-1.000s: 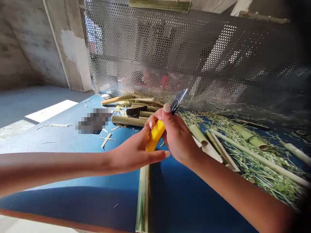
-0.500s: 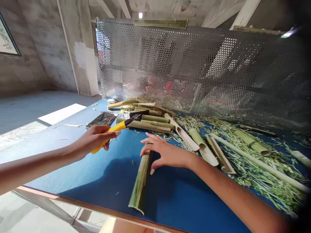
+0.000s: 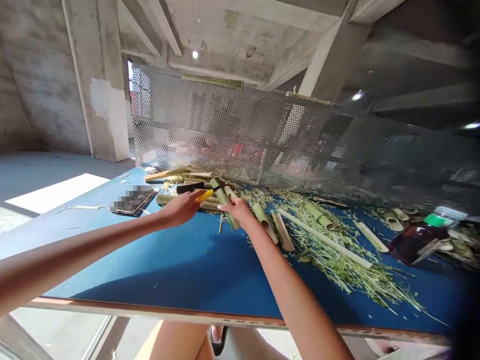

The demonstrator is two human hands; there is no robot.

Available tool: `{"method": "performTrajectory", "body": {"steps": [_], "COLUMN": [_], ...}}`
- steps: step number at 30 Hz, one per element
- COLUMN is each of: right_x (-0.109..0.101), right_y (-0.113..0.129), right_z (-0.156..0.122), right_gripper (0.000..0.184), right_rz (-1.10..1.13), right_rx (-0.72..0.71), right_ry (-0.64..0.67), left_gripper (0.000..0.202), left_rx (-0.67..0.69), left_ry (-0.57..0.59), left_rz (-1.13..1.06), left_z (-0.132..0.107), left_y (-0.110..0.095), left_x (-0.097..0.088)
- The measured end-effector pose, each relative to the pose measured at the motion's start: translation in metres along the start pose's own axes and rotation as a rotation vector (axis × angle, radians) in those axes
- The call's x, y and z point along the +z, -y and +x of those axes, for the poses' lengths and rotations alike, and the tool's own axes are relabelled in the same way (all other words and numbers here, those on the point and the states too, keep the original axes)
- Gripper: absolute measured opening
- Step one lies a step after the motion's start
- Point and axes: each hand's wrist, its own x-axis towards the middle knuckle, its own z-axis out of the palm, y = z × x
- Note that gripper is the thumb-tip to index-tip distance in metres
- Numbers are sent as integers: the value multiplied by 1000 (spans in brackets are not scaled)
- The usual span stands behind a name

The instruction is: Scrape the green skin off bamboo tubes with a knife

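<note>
My left hand is shut around a yellow utility knife, and only part of the yellow handle shows past my fingers. My right hand grips a split green bamboo section that stands tilted over the stacked bamboo pieces. The two hands are close together above that stack. Just behind the knife lies a dark flat tool. The knife's blade is hidden from this angle.
The blue tabletop has a wooden front edge. Green bamboo shavings and split bamboo lengths spread to the right. A dark rectangular tray lies left, a dark jar far right, and a perforated metal screen stands behind.
The bamboo section has left the table's front area and is now in my right hand over the stack. My left hand moved in beside it with the knife. The view tilted upward.
</note>
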Motion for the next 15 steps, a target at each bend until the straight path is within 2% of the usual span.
{"method": "performTrajectory", "body": {"steps": [3, 5, 9, 12, 15], "right_x": [1, 4, 10, 12, 13], "right_y": [-12, -23, -37, -40, -40], "right_z": [-2, -6, -8, -7, -4], "right_gripper": [38, 46, 46, 47, 45], "right_rz": [591, 776, 929, 972, 948], "right_rx": [34, 43, 45, 60, 41], "right_ry": [10, -32, -187, -214, -240], "left_gripper": [39, 38, 37, 33, 37], "left_rx": [187, 247, 250, 285, 349], "left_ry": [20, 41, 133, 150, 125], "left_rz": [236, 403, 657, 685, 704], "left_z": [14, 22, 36, 43, 45], "left_y": [-3, -4, -3, 0, 3], "left_x": [15, 23, 33, 35, 32]}}
